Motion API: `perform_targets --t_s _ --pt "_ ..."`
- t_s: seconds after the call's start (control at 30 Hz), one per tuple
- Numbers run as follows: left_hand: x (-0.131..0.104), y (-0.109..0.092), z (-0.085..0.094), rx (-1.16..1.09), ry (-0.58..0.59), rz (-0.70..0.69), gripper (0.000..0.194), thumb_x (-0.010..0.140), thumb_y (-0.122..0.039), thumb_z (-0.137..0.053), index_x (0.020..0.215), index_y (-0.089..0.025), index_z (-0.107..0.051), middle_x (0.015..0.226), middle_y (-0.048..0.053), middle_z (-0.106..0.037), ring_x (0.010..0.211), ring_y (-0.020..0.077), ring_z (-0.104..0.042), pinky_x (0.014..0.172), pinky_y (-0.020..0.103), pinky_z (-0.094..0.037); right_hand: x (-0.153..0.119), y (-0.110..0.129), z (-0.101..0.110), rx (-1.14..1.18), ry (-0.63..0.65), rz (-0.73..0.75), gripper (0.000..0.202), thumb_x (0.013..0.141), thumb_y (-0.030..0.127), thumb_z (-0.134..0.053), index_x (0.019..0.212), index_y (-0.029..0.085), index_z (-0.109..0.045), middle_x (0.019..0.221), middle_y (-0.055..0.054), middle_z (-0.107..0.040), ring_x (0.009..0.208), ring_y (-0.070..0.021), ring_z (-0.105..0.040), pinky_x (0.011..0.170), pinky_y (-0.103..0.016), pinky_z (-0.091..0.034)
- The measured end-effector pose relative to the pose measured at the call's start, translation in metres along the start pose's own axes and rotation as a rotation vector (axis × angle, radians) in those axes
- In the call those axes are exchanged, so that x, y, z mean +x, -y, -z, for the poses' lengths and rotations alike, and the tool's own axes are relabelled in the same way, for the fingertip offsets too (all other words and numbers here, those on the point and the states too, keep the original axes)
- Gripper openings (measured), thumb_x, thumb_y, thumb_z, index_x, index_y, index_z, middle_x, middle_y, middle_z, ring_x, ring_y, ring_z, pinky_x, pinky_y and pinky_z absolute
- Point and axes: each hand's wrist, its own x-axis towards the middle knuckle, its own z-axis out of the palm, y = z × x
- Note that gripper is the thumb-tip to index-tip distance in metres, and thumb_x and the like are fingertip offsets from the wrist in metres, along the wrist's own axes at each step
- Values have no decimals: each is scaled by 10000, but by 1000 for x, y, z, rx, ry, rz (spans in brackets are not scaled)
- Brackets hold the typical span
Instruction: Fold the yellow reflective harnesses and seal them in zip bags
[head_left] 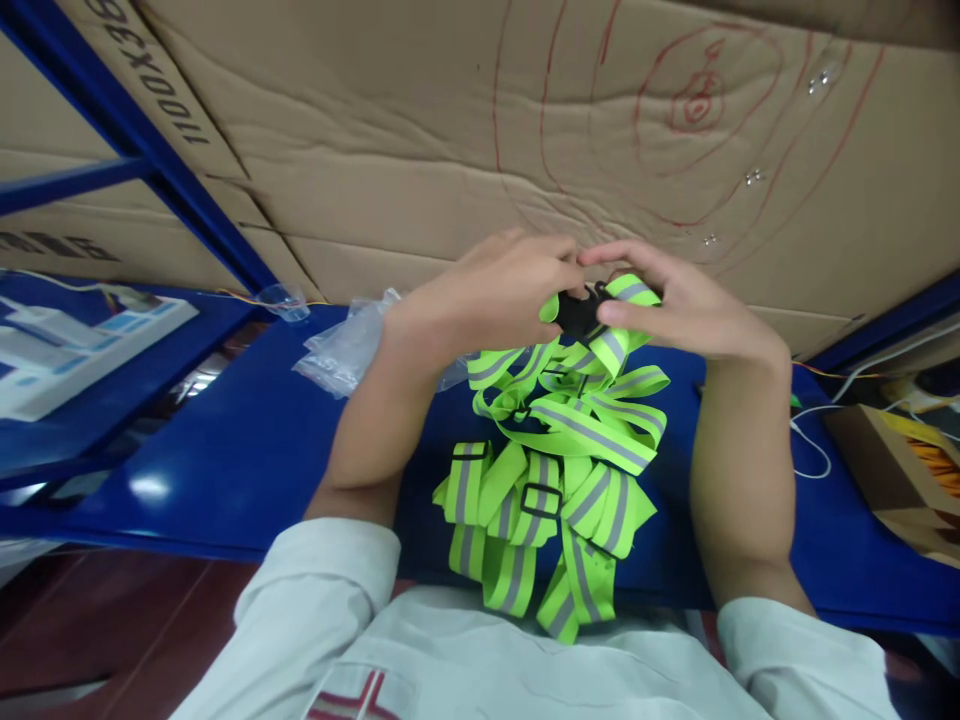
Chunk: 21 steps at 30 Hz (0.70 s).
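Observation:
Neon green straps with grey reflective stripes (592,430) lie in a tangled heap on the blue table, some ends hanging over its front edge. Black slider buckles show among them. At the heap's far end, both hands hold a black buckle piece (579,316) raised a little. My left hand (517,285) grips its left side with fingers bent round it, the fingertips partly hidden. On the other side my right hand (675,300) has its thumb pressed on the piece and the strap beside it, index finger reaching toward my left hand.
Clear plastic bags (345,345) lie left of the straps on the blue table (217,440). A white power strip (97,350) sits at far left, an open cardboard box with orange items (900,480) at right, near a white cable. Cardboard (420,130) stands behind.

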Motion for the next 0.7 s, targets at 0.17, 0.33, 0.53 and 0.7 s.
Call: perform_targets --t_s 0.17,0.33,0.53,0.7 --pt "3 1 -1 -44 66 -23 314 904 -318 -607 1191 -271 -724 1266 35 -695 1095 242 -675 879 336 -521 3 4 0 -113 -25 -4 383 927 523 -696 1195 252 -723 1174 -60 -741 1088 -284 -670 1025 -453 -503" --pt "7 2 -6 -51 70 1 312 843 -375 -670 1139 -305 -738 1218 26 -727 1024 243 -668 790 359 -520 10 -1 -3 -56 -32 -75 319 939 523 -674 1114 262 -733 1096 -42 -752 1025 -274 -676 929 -429 -532" --pt "7 8 -9 -44 -21 35 200 849 -362 -644 988 -266 -751 1108 52 -746 934 232 -660 802 366 -546 -3 6 15 -77 -80 -93 286 919 453 -736 1134 266 -771 1084 -48 -758 935 -232 -667 848 -378 -525" --pt "-4 31 10 -370 -193 -73 246 899 -481 -709 1075 -321 -774 1336 16 -702 1210 237 -643 1114 457 -512 -31 -5 44 152 -663 46 262 823 368 -846 1068 274 -843 995 -80 -764 767 -193 -655 729 -374 -516"
